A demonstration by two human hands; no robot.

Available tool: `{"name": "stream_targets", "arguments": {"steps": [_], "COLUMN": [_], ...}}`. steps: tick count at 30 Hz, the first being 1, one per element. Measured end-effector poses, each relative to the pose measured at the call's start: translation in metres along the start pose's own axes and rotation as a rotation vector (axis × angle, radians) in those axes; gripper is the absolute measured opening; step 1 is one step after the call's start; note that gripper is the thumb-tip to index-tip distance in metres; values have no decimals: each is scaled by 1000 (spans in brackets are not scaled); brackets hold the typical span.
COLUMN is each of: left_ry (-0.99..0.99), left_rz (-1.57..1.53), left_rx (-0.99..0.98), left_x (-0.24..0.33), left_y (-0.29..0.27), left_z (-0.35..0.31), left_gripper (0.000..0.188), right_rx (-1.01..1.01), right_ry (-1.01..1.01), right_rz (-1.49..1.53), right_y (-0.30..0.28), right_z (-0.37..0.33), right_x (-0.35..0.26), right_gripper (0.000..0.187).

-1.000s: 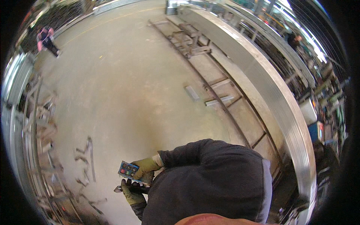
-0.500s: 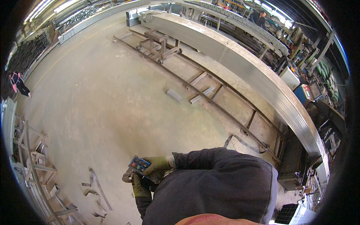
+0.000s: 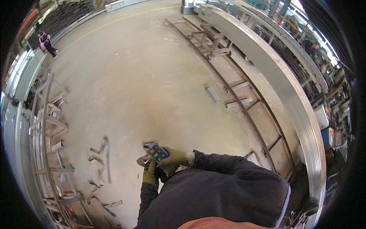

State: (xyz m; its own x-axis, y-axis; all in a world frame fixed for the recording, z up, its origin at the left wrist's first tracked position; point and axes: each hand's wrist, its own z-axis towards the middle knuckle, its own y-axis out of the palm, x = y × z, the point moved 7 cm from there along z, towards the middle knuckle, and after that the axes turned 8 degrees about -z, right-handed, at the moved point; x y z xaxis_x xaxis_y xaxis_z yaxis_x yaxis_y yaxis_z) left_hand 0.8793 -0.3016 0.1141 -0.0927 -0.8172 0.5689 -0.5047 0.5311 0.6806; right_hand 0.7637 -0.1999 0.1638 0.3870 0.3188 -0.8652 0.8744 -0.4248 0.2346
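Observation:
Low in the middle, a blue handheld remote control with several coloured buttons is held in front of my body. My right hand, in an olive-green glove, grips its right side. My left hand, also gloved in olive-green, closes on the remote's lower end. Its fingertips are partly hidden by the remote and a grey, worn-looking patch beside it. I cannot tell whether a button is being pressed.
A long stack of metal profiles runs down the right, beside floor rails carrying a trolley. Short metal offcuts lie near the rails. Metal racks and scattered strips are at left. A person is far left.
My view has turned left, so the rails and stack appear farther right and more of the left rack shows. Both hands still hold the remote, with little change in grip.

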Motion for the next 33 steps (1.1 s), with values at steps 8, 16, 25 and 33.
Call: {"name": "stream_targets", "arguments": {"steps": [8,16,25,33], "left_ry": [-31,-75,-129,-134], "left_rz": [20,19,2,-36], "left_rx": [86,41,-49,-80], "left_x": [-9,-27,-30,-34], "left_y": [-10,-9,-8,-12], "left_z": [-12,8,18,33], "left_gripper": [40,44,52,54], "right_rx": [-77,0,18,80], "right_ry": [-184,-136,-194,-111], "right_rz": [12,-6,71,92], "right_y": [10,-9,-12,-20], "right_z": [-2,-4,-2,-1], "right_x": [-3,19,24,25], "right_gripper": [85,80,82,81]}}
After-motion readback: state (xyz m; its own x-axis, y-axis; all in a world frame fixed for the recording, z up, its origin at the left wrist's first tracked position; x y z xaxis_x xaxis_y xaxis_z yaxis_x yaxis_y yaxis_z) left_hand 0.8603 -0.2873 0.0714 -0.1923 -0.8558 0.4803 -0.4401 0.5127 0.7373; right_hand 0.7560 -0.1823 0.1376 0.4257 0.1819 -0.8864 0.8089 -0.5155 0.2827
